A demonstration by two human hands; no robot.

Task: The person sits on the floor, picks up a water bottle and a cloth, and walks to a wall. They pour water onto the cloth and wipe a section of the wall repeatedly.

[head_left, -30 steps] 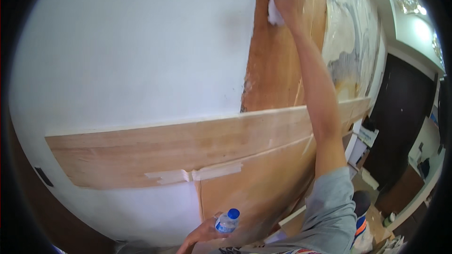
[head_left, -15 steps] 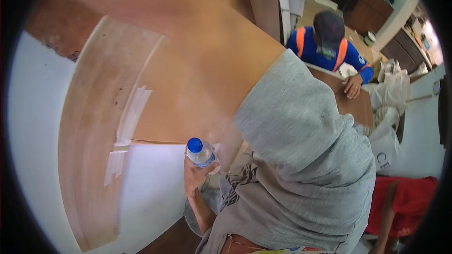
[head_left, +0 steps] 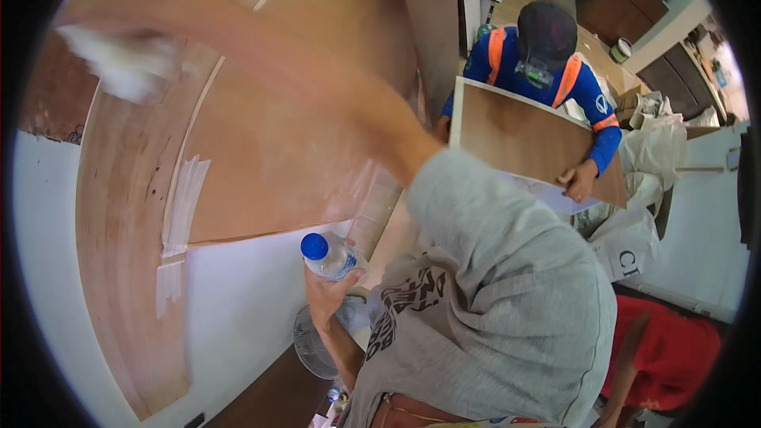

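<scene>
My left hand (head_left: 323,301) is wrapped round a clear plastic bottle (head_left: 341,259) with a blue cap, held upright low in front of me. My right arm, in a grey sleeve, stretches across to the upper left. Smeared by motion, my right hand (head_left: 99,4) grips a white rag (head_left: 131,63) that looks bunched up. Beneath that arm is a broad brown wood panel (head_left: 269,143), bordered on the left by a curved, paler wood strip (head_left: 123,222). Pieces of whitish tape (head_left: 182,206) cross the seam between them. Whether the rag touches the wood, I cannot tell.
A co-worker (head_left: 587,99) in blue with orange bands holds a brown board (head_left: 523,123) at the upper right. White sacks (head_left: 626,242) stand at the right, near a person in red (head_left: 674,349). Below my left hand is a clear round bin (head_left: 313,345).
My right arm has swung down and outward, bringing the hand and rag into view at the upper left. My left hand keeps the bottle. The co-worker's board is now tilted up.
</scene>
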